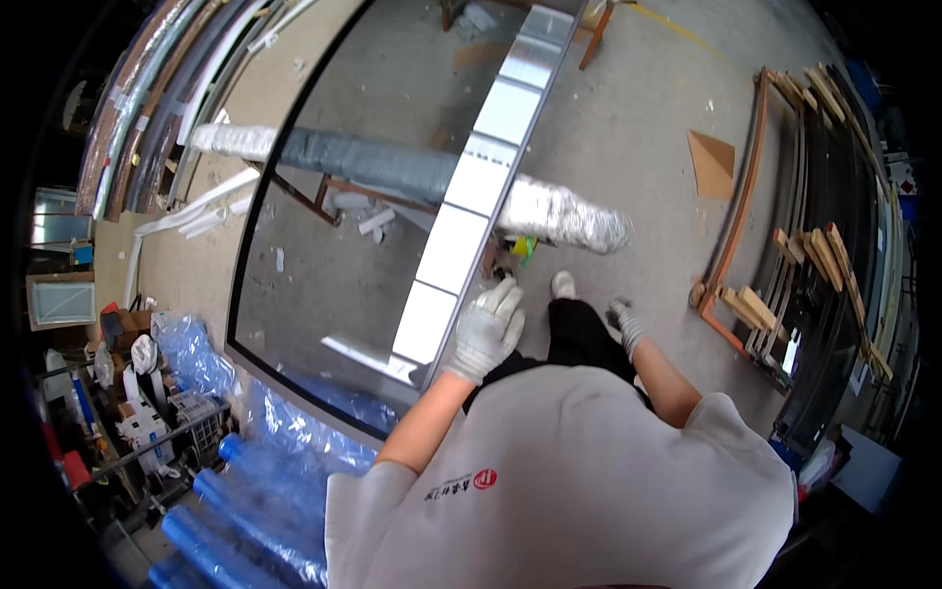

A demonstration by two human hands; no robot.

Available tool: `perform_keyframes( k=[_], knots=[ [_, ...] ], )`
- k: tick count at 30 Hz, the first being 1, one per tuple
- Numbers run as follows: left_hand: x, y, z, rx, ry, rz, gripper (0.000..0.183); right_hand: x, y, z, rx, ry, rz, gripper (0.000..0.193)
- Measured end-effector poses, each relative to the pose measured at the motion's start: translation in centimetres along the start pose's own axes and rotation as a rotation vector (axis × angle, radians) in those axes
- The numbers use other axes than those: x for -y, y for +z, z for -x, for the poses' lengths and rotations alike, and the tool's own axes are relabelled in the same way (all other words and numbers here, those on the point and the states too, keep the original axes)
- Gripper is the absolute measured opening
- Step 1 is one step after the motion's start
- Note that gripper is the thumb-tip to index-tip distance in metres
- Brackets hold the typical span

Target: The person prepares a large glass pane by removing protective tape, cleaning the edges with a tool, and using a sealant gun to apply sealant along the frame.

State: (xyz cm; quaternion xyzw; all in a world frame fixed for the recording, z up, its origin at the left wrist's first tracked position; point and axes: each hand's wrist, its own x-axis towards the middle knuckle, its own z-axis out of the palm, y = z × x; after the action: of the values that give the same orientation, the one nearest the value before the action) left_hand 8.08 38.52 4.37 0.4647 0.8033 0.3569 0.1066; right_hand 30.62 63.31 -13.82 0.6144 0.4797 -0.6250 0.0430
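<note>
A large framed glass panel (324,265) with a dark border lies in front of me to the left, across a rail (574,216) padded in silvery wrap. Bright white sections (456,234) run along the panel's right side. My left hand (486,332), in a pale work glove, is at that right edge near its close end, fingers stretched out; whether it presses on the frame is hard to see. On my other side, my right hand (626,322), also gloved, hangs low with loosely bent fingers and nothing visible in it. A small yellow-green object (524,249) shows below the rail.
Blue plastic-wrapped rolls (245,520) lie close at lower left, beside a cluttered cart (147,442). Long wrapped profiles (147,108) stand at far left. On the right is a brown metal rack (756,177) with dark panels and wood blocks (824,257). Cardboard (711,164) lies on the floor.
</note>
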Motion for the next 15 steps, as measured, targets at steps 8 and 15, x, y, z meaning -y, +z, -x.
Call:
perform_keyframes(
  k=[8, 15],
  knots=[
    [6.2, 13.7, -8.7, 0.050, -0.972, 0.341, 0.053, -4.4, -14.7, -10.7, -0.003, 0.072, -0.101, 0.020],
    [4.3, 12.6, -6.2, -0.427, -1.422, 0.752, 0.021, 11.1, -24.1, -16.0, 0.069, 0.080, -0.161, 0.018]
  ],
)
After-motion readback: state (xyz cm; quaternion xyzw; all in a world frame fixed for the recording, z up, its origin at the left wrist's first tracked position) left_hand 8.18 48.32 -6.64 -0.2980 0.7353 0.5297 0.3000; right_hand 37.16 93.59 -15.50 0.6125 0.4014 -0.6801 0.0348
